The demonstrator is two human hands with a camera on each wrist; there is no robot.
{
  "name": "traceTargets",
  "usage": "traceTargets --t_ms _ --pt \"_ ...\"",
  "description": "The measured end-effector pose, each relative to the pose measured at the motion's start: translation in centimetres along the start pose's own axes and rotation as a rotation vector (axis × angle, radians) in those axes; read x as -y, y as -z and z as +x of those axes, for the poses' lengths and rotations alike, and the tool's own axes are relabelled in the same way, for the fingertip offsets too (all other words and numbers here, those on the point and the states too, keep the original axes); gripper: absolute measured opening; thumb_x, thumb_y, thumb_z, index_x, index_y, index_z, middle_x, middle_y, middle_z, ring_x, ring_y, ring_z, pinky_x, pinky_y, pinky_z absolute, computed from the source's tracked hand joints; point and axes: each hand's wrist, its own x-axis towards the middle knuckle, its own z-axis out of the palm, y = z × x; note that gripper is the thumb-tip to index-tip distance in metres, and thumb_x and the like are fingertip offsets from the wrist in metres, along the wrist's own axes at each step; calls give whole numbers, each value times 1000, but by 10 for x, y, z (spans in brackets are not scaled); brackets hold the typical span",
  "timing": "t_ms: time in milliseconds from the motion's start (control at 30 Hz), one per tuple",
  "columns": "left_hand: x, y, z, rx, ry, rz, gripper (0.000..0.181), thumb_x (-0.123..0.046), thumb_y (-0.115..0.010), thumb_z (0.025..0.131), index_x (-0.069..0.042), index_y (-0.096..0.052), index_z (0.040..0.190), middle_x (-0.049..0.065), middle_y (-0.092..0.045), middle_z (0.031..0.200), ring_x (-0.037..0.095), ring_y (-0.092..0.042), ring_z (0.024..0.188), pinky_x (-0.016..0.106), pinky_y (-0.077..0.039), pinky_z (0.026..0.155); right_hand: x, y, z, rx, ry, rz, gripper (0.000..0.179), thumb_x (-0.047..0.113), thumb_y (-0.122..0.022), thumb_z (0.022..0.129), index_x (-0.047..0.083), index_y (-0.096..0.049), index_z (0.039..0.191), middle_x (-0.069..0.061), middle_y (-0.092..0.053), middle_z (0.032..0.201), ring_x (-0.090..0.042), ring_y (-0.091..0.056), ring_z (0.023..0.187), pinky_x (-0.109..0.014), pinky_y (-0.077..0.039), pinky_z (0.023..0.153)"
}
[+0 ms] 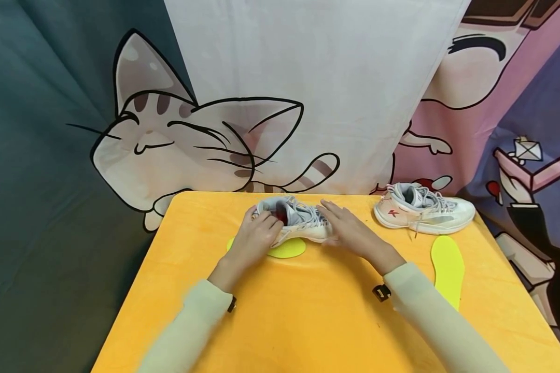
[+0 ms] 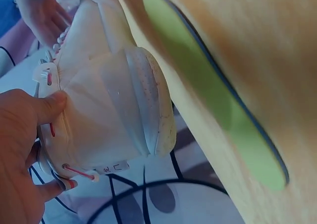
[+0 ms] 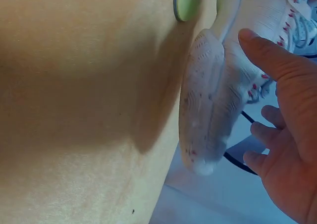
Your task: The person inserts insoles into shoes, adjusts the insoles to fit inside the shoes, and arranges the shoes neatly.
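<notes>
The left hand (image 1: pixel 256 233) holds the near shoe (image 1: pixel 310 228) at the back, with its thumb on the outside and other fingers down over the rim of the hole, perhaps because the rim is an easy part to pinch. The right hand (image 1: pixel 350 228) is wide, its fingers spread around the toe. Its thumb lies over the side of the shoe, but I cannot tell if it really presses there; maybe it is there so the toe does not swing away. The shoe is between the two hands, near the far edge of the tabletop (image 1: pixel 317 321), with its toe toward the right hand. I cannot tell if its bottom touches the tabletop. Something red shows inside it, too small to name. A yellow-green insole (image 1: pixel 289 249) lies flat just in front of the shoe, partly hidden by the left arm, so it looks to be kept close to that shoe. On the right side, the other shoe (image 1: pixel 448 220) stands upright, with its own yellow-green insole (image 1: pixel 448 264) lying nearer the person, partly behind the right sleeve (image 1: pixel 429 305). I think each insole is set by a shoe so the pairs do not get mixed up
</notes>
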Motion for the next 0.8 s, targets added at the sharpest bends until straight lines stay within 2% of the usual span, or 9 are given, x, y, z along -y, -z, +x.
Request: traceTargets --t_ms 267,400,567,667,800 --pt "-30 1 -3 -66 -27 9 14 -5 -60 101 -10 -74 101 3 -74 99 23 -66 100 62 -51 102 -2 -8 -7 56 -56 -22 111 39 -91 78 5 -28 162 -21 -29 167 -43 -28 154 -68 -21 122" --pt "-42 1 -5 -79 -45 29 14 -6 -60 101 -10 -73 100 2 -73 99 22 -65 99 60 -52 101 -4 -9 -14 86 -64 -5 110 40 -91 79 4 -28 162 -20 -35 165 -44 -34 151 -67 -24 122" --pt "-52 -1 -8 -79 -53 34 10 -9 -63 99 -10 -73 101 2 -72 98 21 -65 97 59 -53 97 -8 -10 -22 97 -59 27 106 37 -90 80 6 -30 161 -19 -44 159 -40 -47 143 -57 -36 120" --pt "-57 -3 -11 -64 -54 42 11 -8 -64 100 -11 -74 103 1 -73 99 21 -65 97 58 -53 96 -10 -12 -27 94 -58 46 105 34 -91 80 7 -31 161 -20 -46 157 -39 -49 142 -55 -39 119" --pt "-62 -6 -14 -55 -66 57 18 -6 -56 104 -12 -74 104 1 -72 99 20 -65 96 57 -53 94 -11 -16 -32 88 -45 52 102 32 -91 80 5 -34 160 -21 -47 156 -39 -50 141 -55 -40 118"
